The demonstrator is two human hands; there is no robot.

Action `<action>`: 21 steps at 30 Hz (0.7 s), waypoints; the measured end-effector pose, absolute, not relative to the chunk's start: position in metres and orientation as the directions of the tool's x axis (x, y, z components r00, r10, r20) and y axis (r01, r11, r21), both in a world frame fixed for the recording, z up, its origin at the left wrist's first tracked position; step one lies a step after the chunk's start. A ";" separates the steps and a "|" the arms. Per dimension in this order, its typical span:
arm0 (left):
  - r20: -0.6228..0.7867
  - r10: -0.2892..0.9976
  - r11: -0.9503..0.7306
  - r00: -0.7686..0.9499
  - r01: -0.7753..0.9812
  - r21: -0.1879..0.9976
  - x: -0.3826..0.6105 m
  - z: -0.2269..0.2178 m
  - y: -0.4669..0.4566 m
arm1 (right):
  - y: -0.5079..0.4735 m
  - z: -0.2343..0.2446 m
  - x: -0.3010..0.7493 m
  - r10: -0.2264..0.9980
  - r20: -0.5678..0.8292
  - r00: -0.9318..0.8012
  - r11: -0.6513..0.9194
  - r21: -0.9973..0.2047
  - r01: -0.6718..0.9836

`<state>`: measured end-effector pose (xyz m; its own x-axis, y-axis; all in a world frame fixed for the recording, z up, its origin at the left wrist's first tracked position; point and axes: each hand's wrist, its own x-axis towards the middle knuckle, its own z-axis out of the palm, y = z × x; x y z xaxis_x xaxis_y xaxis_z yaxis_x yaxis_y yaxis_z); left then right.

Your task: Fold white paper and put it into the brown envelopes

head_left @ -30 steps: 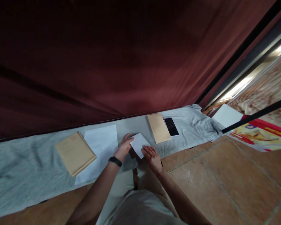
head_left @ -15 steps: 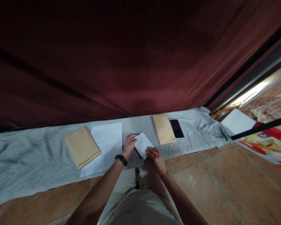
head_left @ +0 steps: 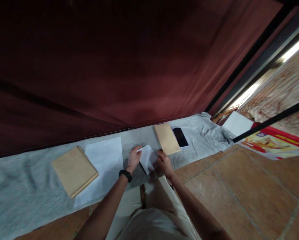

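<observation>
A small folded sheet of white paper (head_left: pixel 148 159) lies near the front edge of the grey cloth, between my hands. My left hand (head_left: pixel 134 157), with a black band at the wrist, pinches its upper left corner between thumb and fingers. At the right edge, my right hand (head_left: pixel 164 162) has its fingers curled closed on the paper. Just beyond that hand lies a brown envelope (head_left: pixel 167 138). Left of my left hand, a larger white sheet (head_left: pixel 107 160) lies flat, partly under a stack of brown envelopes (head_left: pixel 74 170).
A phone (head_left: pixel 180 137) with a dark screen lies beside the single envelope. The grey cloth (head_left: pixel 199 133) covers a long narrow surface against a dark red curtain (head_left: pixel 149 93). At the right are a black bar (head_left: pixel 274 118) and a red and yellow printed box (head_left: pixel 269 141) above the tiled floor.
My right hand has gone from lying flat on the folded paper to fingers curled at its right edge. My left hand still holds the corner. The whole view has shifted and tilted slightly.
</observation>
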<state>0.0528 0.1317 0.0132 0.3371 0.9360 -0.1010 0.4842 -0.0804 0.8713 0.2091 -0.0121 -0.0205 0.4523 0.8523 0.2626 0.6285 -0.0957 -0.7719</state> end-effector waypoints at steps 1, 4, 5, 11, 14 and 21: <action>-0.090 0.938 -0.095 0.335 0.500 0.861 0.053 0.014 0.130 | -0.015 -0.022 0.208 0.854 0.258 0.451 -0.096 -0.774 0.626; -0.042 0.942 -0.156 0.333 0.545 0.824 0.055 0.019 0.121 | -0.026 -0.026 0.205 0.857 0.262 0.445 -0.096 -0.766 0.635; -0.012 0.943 -0.192 0.333 0.573 0.797 0.056 0.021 0.118 | -0.029 -0.026 0.205 0.855 0.269 0.444 -0.093 -0.762 0.641; 0.043 0.900 -0.289 0.434 0.520 0.804 0.080 0.030 0.098 | -0.033 -0.021 0.210 0.846 0.266 0.463 -0.109 -0.762 0.638; -0.066 0.866 -0.141 0.495 0.369 0.919 0.097 0.027 0.085 | -0.033 -0.015 0.211 0.858 0.232 0.458 -0.104 -0.796 0.597; -0.218 0.829 0.100 0.514 0.248 0.964 0.115 0.015 0.069 | -0.049 -0.006 0.208 0.864 0.181 0.469 -0.080 -0.871 0.484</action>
